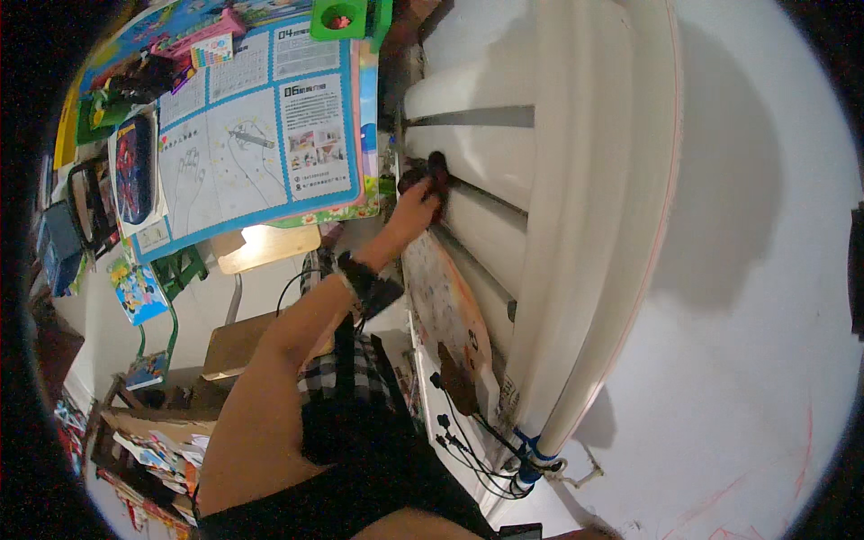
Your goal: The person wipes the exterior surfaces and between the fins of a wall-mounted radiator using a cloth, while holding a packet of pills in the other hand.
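From the lower left my left arm stretches up to the middle, with a dark band and a small black box at the wrist. My left hand (414,209) is closed at its fingers round a dark reddish-black object (438,171), whose kind is too blurred to make out. Hand and object are at the edge of a white slatted frame (477,166), just right of the table. Below the hand, a pale spotted board (445,297) with an orange edge leans along the slats. My right hand is outside the picture.
Left of the hand stands a table with a printed blue-bordered sheet (225,135), a dark pencil case (134,171) and a green container (338,20). Black cables (459,441) hang at the frame's lower end. A wooden stool seat (265,247) and a crate of papers (153,441) stand lower left.
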Demonstrator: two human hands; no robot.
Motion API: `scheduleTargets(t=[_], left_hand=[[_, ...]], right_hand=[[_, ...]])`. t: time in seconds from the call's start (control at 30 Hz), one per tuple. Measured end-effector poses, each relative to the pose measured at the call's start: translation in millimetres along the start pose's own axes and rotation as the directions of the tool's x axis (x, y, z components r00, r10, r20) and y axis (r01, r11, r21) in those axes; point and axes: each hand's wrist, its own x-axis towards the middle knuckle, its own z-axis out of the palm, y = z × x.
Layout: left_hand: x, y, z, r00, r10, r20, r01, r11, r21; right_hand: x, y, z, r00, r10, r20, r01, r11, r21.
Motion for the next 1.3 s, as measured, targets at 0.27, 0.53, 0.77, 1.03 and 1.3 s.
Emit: scheduleTargets(t=[0.27, 0.53, 0.77, 1.03, 1.3], left_hand=[[-85, 93, -12, 0.976, 0.197, 0.093, -0.175, 0.963, -0.204], [-56, 58, -2, 0.856, 0.517, -0.026, -0.516, 0.856, 0.031], [-92, 61, 5, 0.897, 0.442, 0.004, -0.441, 0.893, 0.088], [-94, 52, 15, 0.865, 0.501, -0.01, -0.499, 0.863, 0.073], [-141, 100, -31, 0.826, 0.455, -0.332, -0.524, 0.837, -0.157]], right_hand=[[-3, -7, 10, 0.998, -0.051, -0.03, 0.051, 0.999, 0.007], [-1, 0, -6, 1.0, 0.013, 0.017, -0.011, 0.996, -0.088], [-1, -11, 5, 0.993, 0.084, -0.081, -0.08, 0.996, 0.047], [-3, -20, 8, 0.985, 0.139, -0.099, -0.121, 0.979, 0.163], [10, -24, -34, 0.968, 0.199, 0.155, -0.22, 0.967, 0.131]])
